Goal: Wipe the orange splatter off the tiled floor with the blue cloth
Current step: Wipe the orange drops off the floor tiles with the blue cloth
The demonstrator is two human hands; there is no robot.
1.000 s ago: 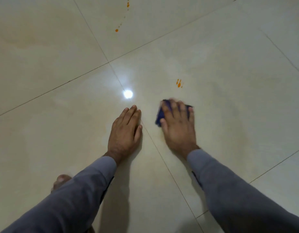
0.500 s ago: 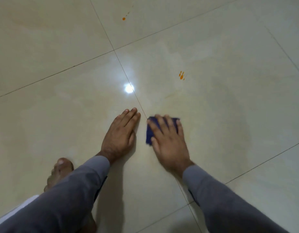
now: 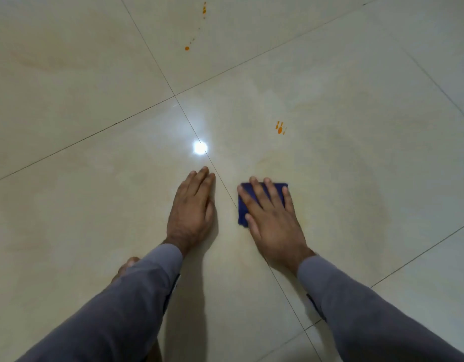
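- Your right hand (image 3: 274, 218) lies flat on the blue cloth (image 3: 243, 207), fingers spread and straight: pressing, nothing pinched. The cloth could slip out on a fast stroke.
- Your left hand (image 3: 193, 210) is flat on the tiled floor (image 3: 369, 113), bracing, holding nothing.
- Near orange splatter (image 3: 280, 128) sits ahead of the cloth, apart from it, not yet wiped.
- Far orange drops (image 3: 187, 48) lie on the next tile, well apart; a long reach on a glossy, possibly damp floor may let the bracing palm slide.
- Faint yellowish film beside the cloth: smearing risk, probably.
- Bare foot (image 3: 129, 265) behind your left sleeve; nothing blocks the path.
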